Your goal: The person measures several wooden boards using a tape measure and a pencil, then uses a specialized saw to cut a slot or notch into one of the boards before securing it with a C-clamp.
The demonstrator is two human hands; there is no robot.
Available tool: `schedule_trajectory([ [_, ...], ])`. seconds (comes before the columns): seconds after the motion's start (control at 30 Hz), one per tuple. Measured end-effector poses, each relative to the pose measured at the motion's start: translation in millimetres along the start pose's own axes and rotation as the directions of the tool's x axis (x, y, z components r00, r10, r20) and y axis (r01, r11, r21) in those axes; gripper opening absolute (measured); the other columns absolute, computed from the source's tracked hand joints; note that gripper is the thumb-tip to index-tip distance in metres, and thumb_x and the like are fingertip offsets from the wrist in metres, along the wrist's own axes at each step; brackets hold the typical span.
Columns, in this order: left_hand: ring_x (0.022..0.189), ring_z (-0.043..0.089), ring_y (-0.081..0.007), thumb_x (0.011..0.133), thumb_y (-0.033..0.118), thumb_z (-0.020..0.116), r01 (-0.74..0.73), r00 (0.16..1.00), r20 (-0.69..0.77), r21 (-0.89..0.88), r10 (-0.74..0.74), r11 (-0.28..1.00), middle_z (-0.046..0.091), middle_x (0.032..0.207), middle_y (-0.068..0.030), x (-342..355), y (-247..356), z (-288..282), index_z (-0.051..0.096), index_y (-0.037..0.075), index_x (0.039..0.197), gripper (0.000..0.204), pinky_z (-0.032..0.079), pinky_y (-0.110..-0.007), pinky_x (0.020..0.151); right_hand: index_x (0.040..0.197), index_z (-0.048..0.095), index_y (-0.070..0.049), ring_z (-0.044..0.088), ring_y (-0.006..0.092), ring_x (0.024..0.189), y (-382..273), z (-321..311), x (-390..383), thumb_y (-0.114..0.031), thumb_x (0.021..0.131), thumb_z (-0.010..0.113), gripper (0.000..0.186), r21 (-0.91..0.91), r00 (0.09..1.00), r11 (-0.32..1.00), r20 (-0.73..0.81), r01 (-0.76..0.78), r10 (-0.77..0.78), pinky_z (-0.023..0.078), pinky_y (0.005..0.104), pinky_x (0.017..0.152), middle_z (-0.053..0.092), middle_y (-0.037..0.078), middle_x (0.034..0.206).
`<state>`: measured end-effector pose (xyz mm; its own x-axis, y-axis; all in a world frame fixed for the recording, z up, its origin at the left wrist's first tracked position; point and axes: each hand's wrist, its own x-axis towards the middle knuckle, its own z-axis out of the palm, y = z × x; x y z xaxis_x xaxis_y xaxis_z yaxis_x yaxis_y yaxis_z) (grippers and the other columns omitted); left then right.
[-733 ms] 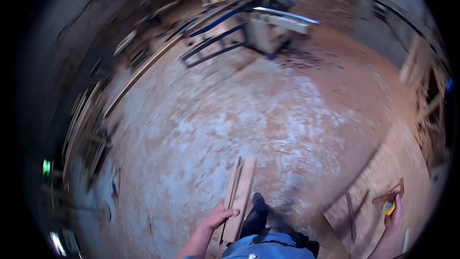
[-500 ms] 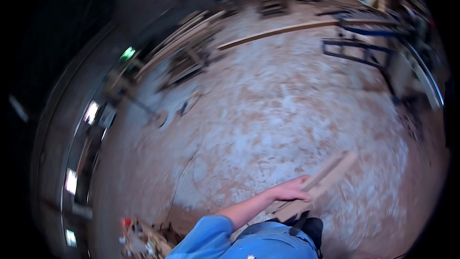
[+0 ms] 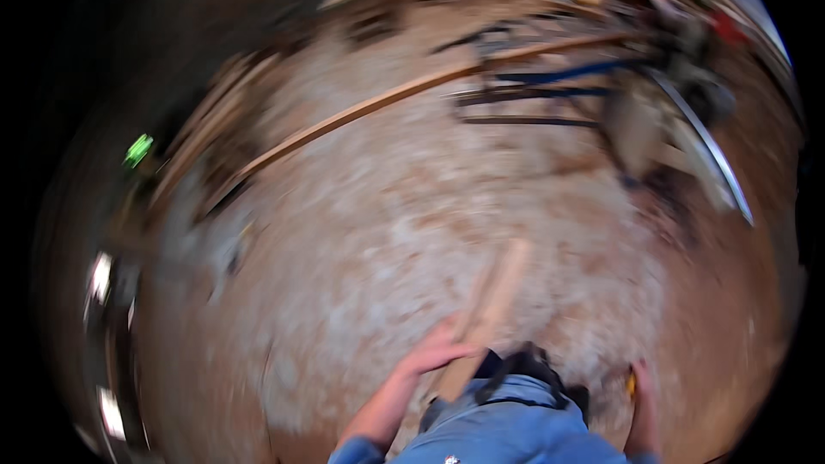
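Observation:
Two light wooden boards, blurred and held together lengthwise, point away from my body at a slant. My left hand grips them near their near end, beside my blue shirt and dark legs. At the lower right, my right hand hangs by my side, closed on a yellow tape measure, which is mostly hidden and smeared by motion.
Ahead right stands a machine with a blue-and-black frame and metal rail. A long timber slants from it toward stacked boards on the left. A dusty floor lies between me and them; bright openings show far left.
The view swung sharply left, then slightly back right. My right hand left view and has reappeared lower at my side; the plywood formerly beside it is no longer visible. The boards remain in my left hand.

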<state>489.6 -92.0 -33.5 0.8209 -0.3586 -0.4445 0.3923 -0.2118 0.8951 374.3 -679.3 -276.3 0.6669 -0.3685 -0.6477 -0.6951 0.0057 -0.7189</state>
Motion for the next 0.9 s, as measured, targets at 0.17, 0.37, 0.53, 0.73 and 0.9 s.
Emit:
schedule_trajectory([
  [0.17, 0.104, 0.064, -0.0178, 0.071, 0.015, 0.084, -0.007, 0.963, -0.25, -0.403, -0.103, 0.915, 0.066, 0.115, -0.0073, 117, -5, -14, 0.052, -0.001, 0.134, 0.072, 0.052, -0.033, 0.093, 0.103, 0.069, 0.0, 0.061, 0.0155, 0.084, -256, 79, 104, -0.024, 0.086, 0.072, 0.03, -0.185, 0.97, 0.953, 0.083, 0.241, -0.229, 0.051, 0.0324, 0.077, 0.068, 0.006, 0.093],
  [0.37, 0.102, 0.064, -0.0175, 0.068, 0.012, 0.083, -0.022, 0.968, -0.231, -0.465, -0.098, 0.885, 0.065, 0.115, -0.0066, 276, 43, -61, 0.05, 0.0, 0.133, 0.073, 0.053, -0.032, 0.09, 0.11, 0.064, -0.001, 0.062, 0.0173, 0.09, -392, 120, 191, -0.018, 0.09, 0.071, 0.027, 0.042, 0.955, 0.979, 0.216, 0.2, -0.205, 0.053, 0.0338, 0.081, 0.066, 0.005, 0.098],
  [0.53, 0.102, 0.066, -0.0197, 0.069, 0.014, 0.08, 0.05, 0.979, -0.18, -0.238, -0.095, 0.97, 0.066, 0.116, -0.0094, 435, 81, -125, 0.047, -0.002, 0.137, 0.077, 0.054, -0.034, 0.091, 0.113, 0.065, -0.002, 0.061, 0.017, 0.1, -424, 164, 264, -0.017, 0.09, 0.073, 0.028, 0.208, 0.966, 0.978, 0.251, 0.003, -0.056, 0.05, 0.0341, 0.089, 0.067, 0.005, 0.107],
  [0.73, 0.11, 0.065, -0.0359, 0.067, 0.026, 0.082, 0.158, 0.94, -0.323, 0.69, 0.105, 0.707, 0.065, 0.122, -0.0215, 623, 278, -200, 0.045, -0.001, 0.138, 0.085, 0.051, -0.044, 0.097, 0.119, 0.061, -0.005, 0.06, 0.0273, 0.118, -597, 196, 346, -0.02, 0.096, 0.064, 0.027, 0.584, 0.918, 0.809, 0.351, -0.059, -0.187, 0.049, 0.0441, 0.101, 0.063, 0.014, 0.127],
  [0.9, 0.111, 0.061, -0.0423, 0.069, 0.025, 0.082, 0.169, 0.929, -0.27, 0.918, 0.254, 0.359, 0.061, 0.12, -0.022, 789, 348, -233, 0.051, 0.002, 0.123, 0.066, 0.05, -0.049, 0.095, 0.124, 0.057, -0.005, 0.057, 0.0297, 0.125, -723, 225, 470, -0.018, 0.1, 0.056, 0.027, 0.66, 0.781, 0.749, 0.499, -0.061, -0.377, 0.047, 0.0472, 0.108, 0.054, 0.017, 0.142],
])
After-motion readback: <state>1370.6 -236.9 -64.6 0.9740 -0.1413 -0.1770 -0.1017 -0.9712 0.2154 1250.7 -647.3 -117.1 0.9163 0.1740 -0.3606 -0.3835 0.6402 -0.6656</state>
